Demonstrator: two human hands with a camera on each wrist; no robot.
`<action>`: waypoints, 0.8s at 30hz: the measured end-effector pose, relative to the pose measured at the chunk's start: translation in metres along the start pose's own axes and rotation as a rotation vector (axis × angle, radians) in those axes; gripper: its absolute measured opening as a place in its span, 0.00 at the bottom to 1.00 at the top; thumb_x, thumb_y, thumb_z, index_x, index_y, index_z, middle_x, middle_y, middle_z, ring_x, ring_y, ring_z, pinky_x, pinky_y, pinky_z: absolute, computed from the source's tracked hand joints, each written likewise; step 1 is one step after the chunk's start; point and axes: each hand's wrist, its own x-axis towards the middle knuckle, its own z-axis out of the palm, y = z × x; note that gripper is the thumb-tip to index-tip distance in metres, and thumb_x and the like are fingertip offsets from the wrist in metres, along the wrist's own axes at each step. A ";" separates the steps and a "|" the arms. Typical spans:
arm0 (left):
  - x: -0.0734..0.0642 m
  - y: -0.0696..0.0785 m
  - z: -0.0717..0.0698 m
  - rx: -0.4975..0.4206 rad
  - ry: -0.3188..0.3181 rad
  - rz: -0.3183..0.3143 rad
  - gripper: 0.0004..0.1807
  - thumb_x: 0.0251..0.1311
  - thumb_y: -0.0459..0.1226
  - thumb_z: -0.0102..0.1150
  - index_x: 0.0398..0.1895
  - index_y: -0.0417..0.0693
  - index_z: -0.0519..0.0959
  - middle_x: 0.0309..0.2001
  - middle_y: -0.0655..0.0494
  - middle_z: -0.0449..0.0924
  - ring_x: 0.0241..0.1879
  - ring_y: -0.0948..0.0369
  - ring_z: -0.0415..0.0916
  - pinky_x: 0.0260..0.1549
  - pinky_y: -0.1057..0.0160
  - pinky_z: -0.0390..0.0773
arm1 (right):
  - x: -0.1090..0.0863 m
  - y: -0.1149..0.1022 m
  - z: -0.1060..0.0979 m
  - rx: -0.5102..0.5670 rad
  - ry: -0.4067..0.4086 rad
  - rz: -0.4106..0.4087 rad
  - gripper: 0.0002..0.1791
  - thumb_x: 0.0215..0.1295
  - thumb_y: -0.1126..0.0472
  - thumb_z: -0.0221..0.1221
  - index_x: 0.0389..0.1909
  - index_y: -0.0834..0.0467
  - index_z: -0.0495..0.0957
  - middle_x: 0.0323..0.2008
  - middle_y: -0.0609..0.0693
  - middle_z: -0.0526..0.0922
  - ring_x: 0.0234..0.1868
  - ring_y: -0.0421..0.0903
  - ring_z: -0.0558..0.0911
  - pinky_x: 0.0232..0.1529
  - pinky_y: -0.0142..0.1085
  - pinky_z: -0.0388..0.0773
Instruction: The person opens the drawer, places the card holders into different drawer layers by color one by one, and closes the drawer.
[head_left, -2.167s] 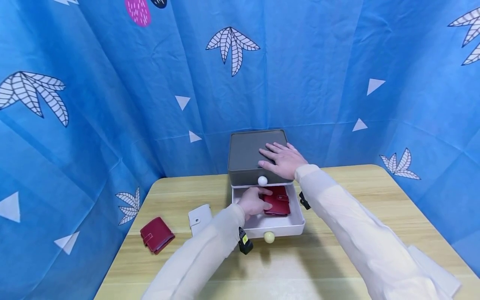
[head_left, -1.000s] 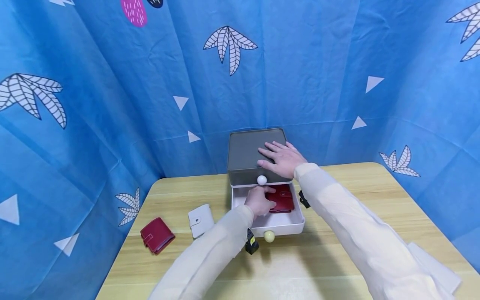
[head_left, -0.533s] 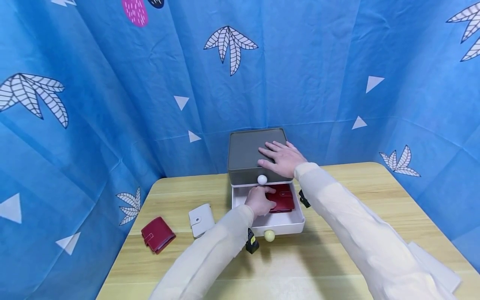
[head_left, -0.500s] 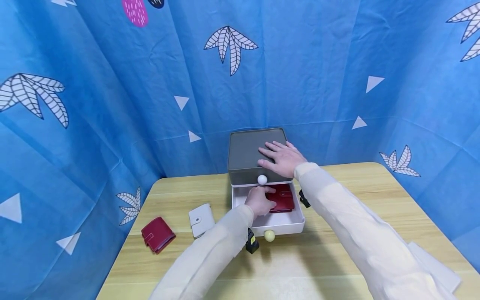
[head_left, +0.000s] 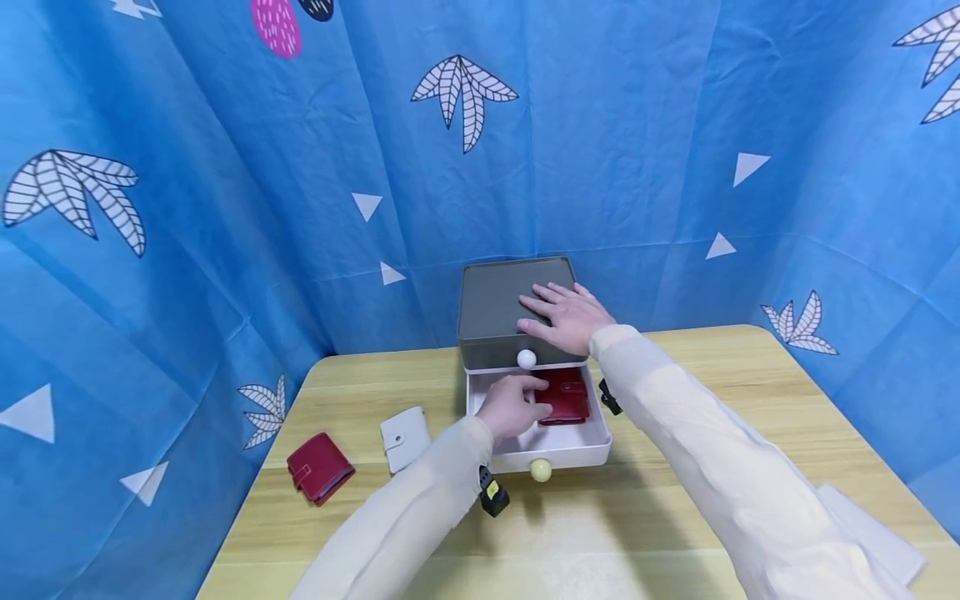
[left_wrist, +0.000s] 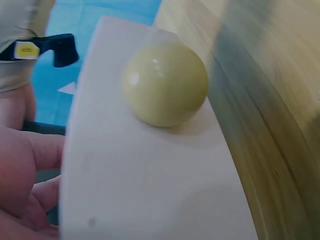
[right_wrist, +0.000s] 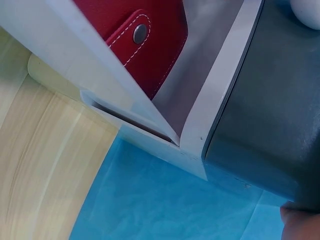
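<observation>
A small drawer box with a grey top (head_left: pixel 495 300) stands at the back of the table, its white lower drawer (head_left: pixel 547 460) pulled out. Inside the drawer, toward its right side, lies a red snap wallet (head_left: pixel 566 398); the right wrist view shows its strap and metal snap (right_wrist: pixel 140 33). My left hand (head_left: pixel 512 408) reaches into the drawer, thumb and fingers spread apart at the wallet's left edge; contact is hard to make out. Flat on the grey top rests my right hand (head_left: pixel 566 318), fingers extended. A pale yellow knob (left_wrist: pixel 165 85) sits on the drawer front.
To the left on the wooden table (head_left: pixel 600 533) lie a white snap wallet (head_left: pixel 405 439) and another red wallet (head_left: pixel 320 468). A white knob (head_left: pixel 527 359) marks the upper drawer. A flat white object (head_left: pixel 873 533) is partly behind the right sleeve. Blue curtain surrounds the table.
The red wallet in the drawer was shifted right between the first two frames. Since half a second ago my left hand has drawn back slightly to the left. The right hand has stayed put.
</observation>
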 end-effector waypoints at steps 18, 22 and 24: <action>-0.054 -0.007 -0.034 -0.213 0.007 0.080 0.19 0.62 0.43 0.62 0.55 0.49 0.80 0.50 0.53 0.81 0.46 0.58 0.76 0.43 0.60 0.77 | 0.000 0.001 0.003 0.011 -0.003 0.009 0.40 0.65 0.24 0.31 0.73 0.39 0.56 0.74 0.46 0.54 0.75 0.48 0.48 0.72 0.51 0.36; -0.066 -0.009 -0.044 -0.268 0.020 0.067 0.19 0.63 0.44 0.62 0.56 0.50 0.79 0.49 0.56 0.80 0.47 0.58 0.75 0.44 0.59 0.77 | 0.000 -0.001 0.002 0.009 -0.007 0.017 0.40 0.65 0.25 0.31 0.73 0.39 0.56 0.74 0.46 0.53 0.75 0.48 0.48 0.72 0.51 0.36; -0.070 -0.011 -0.048 -0.285 0.022 0.071 0.19 0.63 0.44 0.62 0.56 0.49 0.79 0.50 0.53 0.80 0.47 0.57 0.75 0.45 0.58 0.77 | 0.000 -0.002 0.002 0.005 -0.011 0.022 0.40 0.65 0.25 0.31 0.73 0.39 0.55 0.74 0.46 0.53 0.75 0.48 0.47 0.72 0.51 0.35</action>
